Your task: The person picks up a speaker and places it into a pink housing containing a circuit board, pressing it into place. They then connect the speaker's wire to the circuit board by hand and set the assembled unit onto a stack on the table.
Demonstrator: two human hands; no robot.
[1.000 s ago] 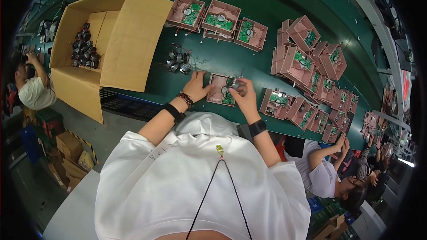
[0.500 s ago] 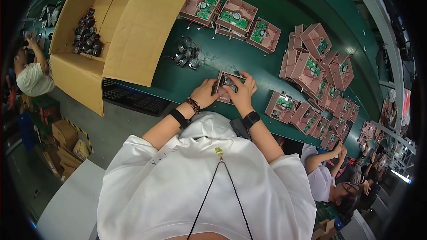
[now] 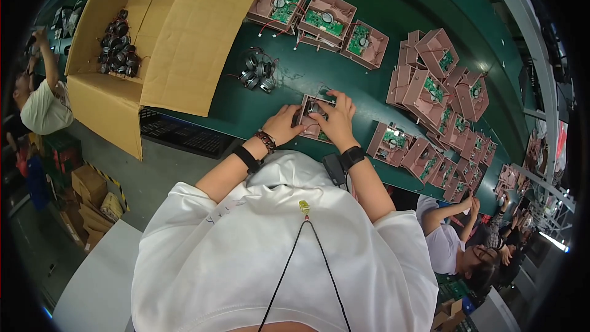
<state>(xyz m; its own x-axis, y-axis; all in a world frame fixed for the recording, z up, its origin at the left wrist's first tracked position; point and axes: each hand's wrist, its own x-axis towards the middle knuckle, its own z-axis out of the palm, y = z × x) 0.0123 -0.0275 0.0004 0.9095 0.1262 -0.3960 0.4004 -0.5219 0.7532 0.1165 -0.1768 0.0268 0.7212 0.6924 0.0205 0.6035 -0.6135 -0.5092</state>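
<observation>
A pink plastic housing (image 3: 305, 110), like an open box, lies at the near edge of the green table in front of me. Part of a green circuit board and a dark round part, which looks like a small speaker, show inside it. My left hand (image 3: 281, 125) grips the housing's left side. Over its right side is my right hand (image 3: 337, 120), thumb reaching inside by the dark part and fingers at the far right edge. The fingers cover much of the inside. A thin wire sticks up at the far side.
Several loose black speakers (image 3: 258, 72) lie beyond my left hand. A cardboard box (image 3: 166, 55) with more speakers stands at the left. Pink housings with green boards line the back (image 3: 322, 18) and pile up at the right (image 3: 424, 95). Co-workers sit at both sides.
My right hand has shifted slightly, its thumb farther left over the housing and its wrist a little nearer me. The left hand stays on the housing's left side.
</observation>
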